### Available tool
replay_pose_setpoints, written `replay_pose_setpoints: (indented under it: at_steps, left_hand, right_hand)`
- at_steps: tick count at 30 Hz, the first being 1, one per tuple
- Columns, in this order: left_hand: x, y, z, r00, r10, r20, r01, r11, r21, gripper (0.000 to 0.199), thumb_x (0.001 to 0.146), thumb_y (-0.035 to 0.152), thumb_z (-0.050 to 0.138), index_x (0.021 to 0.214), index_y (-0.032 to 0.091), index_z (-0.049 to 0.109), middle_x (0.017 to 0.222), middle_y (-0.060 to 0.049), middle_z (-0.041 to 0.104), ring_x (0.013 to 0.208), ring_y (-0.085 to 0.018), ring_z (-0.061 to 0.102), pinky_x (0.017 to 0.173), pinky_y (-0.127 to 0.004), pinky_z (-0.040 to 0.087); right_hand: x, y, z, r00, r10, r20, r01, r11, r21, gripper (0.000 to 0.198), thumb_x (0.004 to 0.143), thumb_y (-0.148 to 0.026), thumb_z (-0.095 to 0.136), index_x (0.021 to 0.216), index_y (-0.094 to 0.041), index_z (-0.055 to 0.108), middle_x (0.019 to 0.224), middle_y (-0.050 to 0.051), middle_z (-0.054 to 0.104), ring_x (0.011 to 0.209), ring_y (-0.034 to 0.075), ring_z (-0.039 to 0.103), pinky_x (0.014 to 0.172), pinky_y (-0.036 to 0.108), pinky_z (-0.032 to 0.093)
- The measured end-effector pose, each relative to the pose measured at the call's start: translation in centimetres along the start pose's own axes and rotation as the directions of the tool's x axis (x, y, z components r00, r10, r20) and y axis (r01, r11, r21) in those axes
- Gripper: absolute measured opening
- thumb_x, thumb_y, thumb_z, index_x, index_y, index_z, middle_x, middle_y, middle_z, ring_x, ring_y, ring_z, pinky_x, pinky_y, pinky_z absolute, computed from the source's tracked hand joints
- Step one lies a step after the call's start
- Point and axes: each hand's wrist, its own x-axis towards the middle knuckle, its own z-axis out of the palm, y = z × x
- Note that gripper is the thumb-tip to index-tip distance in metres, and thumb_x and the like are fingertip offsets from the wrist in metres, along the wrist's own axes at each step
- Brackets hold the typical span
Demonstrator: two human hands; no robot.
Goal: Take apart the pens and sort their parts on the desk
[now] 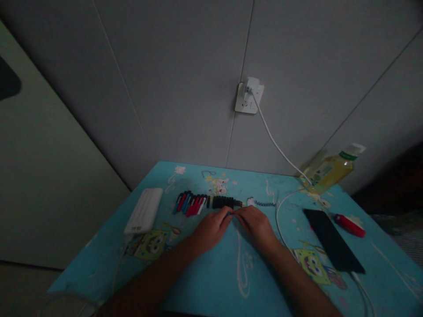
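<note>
Close together over the middle of the table, my left hand (211, 226) and my right hand (259, 226) meet at the fingertips. A small blue piece (228, 214) shows between the left thumb and fingers. The right fingertips pinch at its right end, and what they hold is hidden. Just beyond the hands lies a row of small parts: red, blue and white tubes with dark ends (190, 204) on the left, then a line of black pieces (223, 202). Farther right are a small white piece (250, 201) and a string of tiny dark coiled bits (265, 204).
A white power bank (144, 211) lies left with a cable. On the right are a dark phone (333, 240), a red-handled tool (350, 225) and a bottle of yellow liquid (330, 171). A white cable (269, 132) runs from the wall socket (244, 106) across the blue table (211, 281).
</note>
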Motion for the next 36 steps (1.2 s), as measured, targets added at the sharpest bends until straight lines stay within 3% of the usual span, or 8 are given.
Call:
replay_pose_setpoints:
  at_steps: [8, 12, 16, 21, 27, 30, 36]
  left_hand:
    - [0.0, 0.2, -0.1, 0.999, 0.041, -0.006, -0.042, 0.999, -0.015, 0.022, 0.099, 0.030, 0.040, 0.109, 0.025, 0.060, 0.096, -0.004, 0.070, 0.093, -0.020, 0.067, 0.083, -0.028, 0.046]
    - [0.0, -0.2, 0.2, 0.998, 0.062, -0.032, -0.060, 0.995, 0.083, 0.019, 0.098, 0.027, 0.042, 0.107, 0.024, 0.059, 0.097, -0.005, 0.069, 0.094, -0.021, 0.066, 0.084, -0.029, 0.046]
    - [0.0, -0.3, 0.0, 0.999, 0.013, -0.046, -0.005, 0.985, 0.170, 0.018, 0.099, 0.026, 0.040, 0.105, 0.023, 0.056, 0.091, -0.004, 0.068, 0.086, -0.019, 0.066, 0.078, -0.028, 0.047]
    - [0.0, 0.1, -0.5, 0.994, -0.018, -0.106, 0.041, 0.974, 0.221, 0.018, 0.100, 0.028, 0.038, 0.105, 0.023, 0.054, 0.085, -0.002, 0.067, 0.077, -0.017, 0.065, 0.069, -0.026, 0.045]
    - [0.0, -0.2, -0.3, 0.996, 0.013, -0.093, 0.011, 0.965, 0.260, 0.017, 0.099, 0.028, 0.040, 0.109, 0.022, 0.053, 0.086, -0.002, 0.068, 0.075, -0.016, 0.066, 0.067, -0.025, 0.045]
    - [0.0, -0.4, -0.2, 0.995, 0.015, -0.094, 0.013, 0.955, 0.296, 0.018, 0.099, 0.029, 0.042, 0.112, 0.023, 0.052, 0.089, -0.003, 0.069, 0.079, -0.018, 0.067, 0.069, -0.027, 0.046]
    - [0.0, -0.5, -0.3, 0.998, 0.016, -0.060, 0.008, 0.923, 0.384, 0.017, 0.100, 0.028, 0.039, 0.108, 0.023, 0.053, 0.084, -0.002, 0.069, 0.079, -0.019, 0.068, 0.067, -0.027, 0.046]
  right_hand:
    - [0.1, -0.5, -0.2, 1.000, -0.012, 0.006, 0.012, 1.000, 0.023, 0.023, 0.099, -0.024, 0.047, 0.111, -0.020, 0.067, 0.102, 0.008, 0.071, 0.093, 0.021, 0.064, 0.087, 0.038, 0.051]
    - [0.1, -0.4, -0.1, 1.000, 0.001, 0.026, -0.001, 1.000, -0.020, 0.021, 0.098, -0.023, 0.048, 0.107, -0.020, 0.067, 0.098, 0.008, 0.071, 0.090, 0.021, 0.064, 0.085, 0.037, 0.051]
    - [0.0, 0.1, 0.0, 0.998, 0.035, 0.051, -0.031, 0.997, -0.070, 0.018, 0.098, -0.023, 0.049, 0.100, -0.018, 0.066, 0.093, 0.009, 0.070, 0.088, 0.021, 0.064, 0.083, 0.035, 0.051]
    - [0.2, 0.1, 0.0, 0.986, 0.099, 0.133, -0.082, 0.988, -0.129, 0.016, 0.097, -0.023, 0.050, 0.096, -0.018, 0.066, 0.091, 0.008, 0.069, 0.088, 0.021, 0.064, 0.083, 0.034, 0.050]
    - [0.1, 0.1, 0.1, 0.976, 0.136, 0.173, -0.101, 0.976, -0.194, 0.016, 0.095, -0.024, 0.053, 0.097, -0.019, 0.068, 0.091, 0.007, 0.069, 0.089, 0.020, 0.062, 0.084, 0.032, 0.048]
    - [-0.1, 0.5, 0.0, 0.972, 0.173, 0.158, -0.131, 0.961, -0.243, 0.018, 0.096, -0.024, 0.052, 0.099, -0.020, 0.070, 0.092, 0.007, 0.069, 0.090, 0.020, 0.062, 0.085, 0.031, 0.046]
    - [-0.5, 1.7, -0.5, 0.928, 0.371, 0.025, -0.330, 0.852, -0.407, 0.022, 0.096, -0.024, 0.050, 0.099, -0.020, 0.071, 0.090, 0.007, 0.070, 0.087, 0.021, 0.063, 0.078, 0.029, 0.044]
